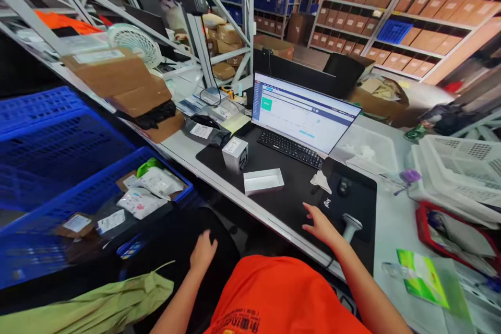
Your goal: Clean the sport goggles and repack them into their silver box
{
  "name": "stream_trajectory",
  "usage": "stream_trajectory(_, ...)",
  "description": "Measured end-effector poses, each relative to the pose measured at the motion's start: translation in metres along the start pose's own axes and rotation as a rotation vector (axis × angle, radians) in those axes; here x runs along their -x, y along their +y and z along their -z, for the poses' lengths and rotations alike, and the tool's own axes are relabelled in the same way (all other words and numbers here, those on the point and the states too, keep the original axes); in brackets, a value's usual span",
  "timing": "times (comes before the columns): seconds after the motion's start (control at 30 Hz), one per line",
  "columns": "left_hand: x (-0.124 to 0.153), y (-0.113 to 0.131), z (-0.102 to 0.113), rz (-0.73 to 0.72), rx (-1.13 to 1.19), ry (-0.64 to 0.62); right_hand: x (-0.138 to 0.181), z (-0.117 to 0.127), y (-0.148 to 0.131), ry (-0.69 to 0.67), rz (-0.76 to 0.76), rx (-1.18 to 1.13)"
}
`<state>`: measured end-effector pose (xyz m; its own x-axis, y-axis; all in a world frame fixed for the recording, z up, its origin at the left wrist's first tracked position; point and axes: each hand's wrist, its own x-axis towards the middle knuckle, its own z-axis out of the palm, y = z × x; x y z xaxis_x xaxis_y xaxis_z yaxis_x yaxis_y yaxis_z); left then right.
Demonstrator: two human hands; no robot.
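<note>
— 2 hands, neither gripping. Where's the left hand (pixel 202 253)?

— Low, below the bench (pixel 219 180) edge, fingers loosely curled on a dark rounded surface, probably a chair; holding nothing that I can see.

— And the right hand (pixel 319 224)?

— Open, fingers spread flat on the black desk mat (pixel 274 203), just beside the grey handheld scanner (pixel 351 225).

— Step?

— Between items, I'd judge. The shallow white cardboard tray (pixel 263 181) and small white carton (pixel 235 154) lie ahead, untouched; reaching forward comes next.
</note>
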<state>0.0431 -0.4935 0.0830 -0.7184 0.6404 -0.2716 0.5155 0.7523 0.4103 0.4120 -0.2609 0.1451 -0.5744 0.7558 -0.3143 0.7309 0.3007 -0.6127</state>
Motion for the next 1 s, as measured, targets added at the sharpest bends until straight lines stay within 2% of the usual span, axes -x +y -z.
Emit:
stream_trajectory(0.13, -0.094, 0.068, 0.044, -0.042, 0.244, 0.371, -0.107, 0.009, -0.045, -0.027, 0.133, 0.025)
stream_trajectory(0.23, -0.148, 0.124, 0.075, -0.175, 0.330, 0.532, -0.170, 0.008, -0.066, -0.072, 0.137, 0.060)
stream_trajectory(0.27, -0.161, 0.142, 0.082, -0.250, 0.337, 0.539, -0.186, 0.007, -0.071, -0.097, 0.146, 0.074)
stream_trajectory(0.33, -0.180, 0.175, 0.089, -0.340, 0.303, 0.464, -0.208, 0.004, -0.078, -0.150, 0.186, 0.099)
stream_trajectory(0.43, -0.197, 0.208, 0.085, -0.287, 0.370, 0.318, -0.221, 0.000, -0.083, -0.185, 0.247, 0.114)
stream_trajectory(0.57, -0.206, 0.220, 0.069, -0.145, 0.656, 0.321, -0.205, 0.003, -0.072, -0.094, 0.199, 0.093)
stream_trajectory(0.67, -0.208, 0.215, 0.068, -0.035, 0.780, 0.301, -0.169, 0.016, -0.053, 0.034, 0.078, 0.041)
stream_trajectory(0.73, -0.209, 0.212, 0.073, 0.087, 0.908, 0.251, -0.137, 0.029, -0.040, 0.178, 0.008, -0.022)
stream_trajectory(0.8, -0.209, 0.214, 0.080, 0.215, 1.054, 0.122, -0.101, 0.044, -0.031, 0.369, -0.031, -0.075)
stream_trajectory(0.87, -0.203, 0.223, 0.084, 0.308, 1.197, -0.071, -0.063, 0.059, -0.028, 0.545, -0.048, -0.080)
stream_trajectory(0.93, -0.190, 0.237, 0.085, 0.350, 1.312, -0.264, -0.027, 0.072, -0.030, 0.643, -0.056, -0.042)
stream_trajectory(1.0, -0.171, 0.256, 0.081, 0.358, 1.392, -0.408, 0.007, 0.082, -0.033, 0.683, -0.051, -0.010)
